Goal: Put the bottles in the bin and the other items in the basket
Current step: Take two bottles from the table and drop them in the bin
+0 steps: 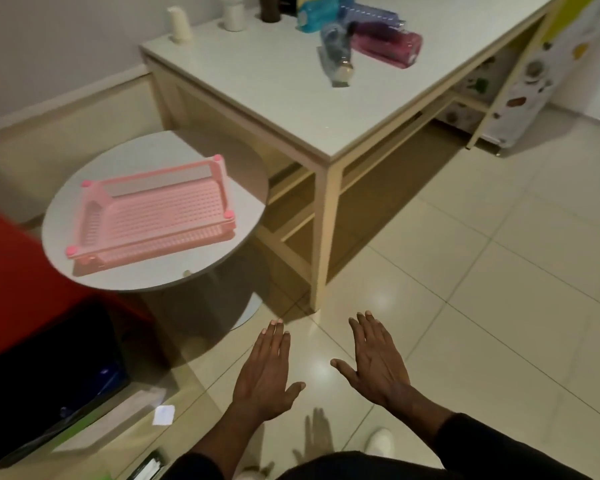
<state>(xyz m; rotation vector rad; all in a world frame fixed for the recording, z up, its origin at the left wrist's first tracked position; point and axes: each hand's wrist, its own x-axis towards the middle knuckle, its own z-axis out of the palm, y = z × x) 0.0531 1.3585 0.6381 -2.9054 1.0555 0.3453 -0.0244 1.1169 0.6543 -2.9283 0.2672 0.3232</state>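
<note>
my left hand [267, 368] and right hand [378, 362] hung flat over the floor, fingers straight, holding nothing. the nearest bottle [336, 53] lay well ahead on the table [257, 81], up-right, long axis seemingly pointing toward me, right hand nearer.

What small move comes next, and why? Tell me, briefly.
Probably step in and reach the right hand toward the nearest lying bottle on the white table. Both it and the left hand hover open over the floor, holding nothing, and the bottle is well ahead of them.
</note>
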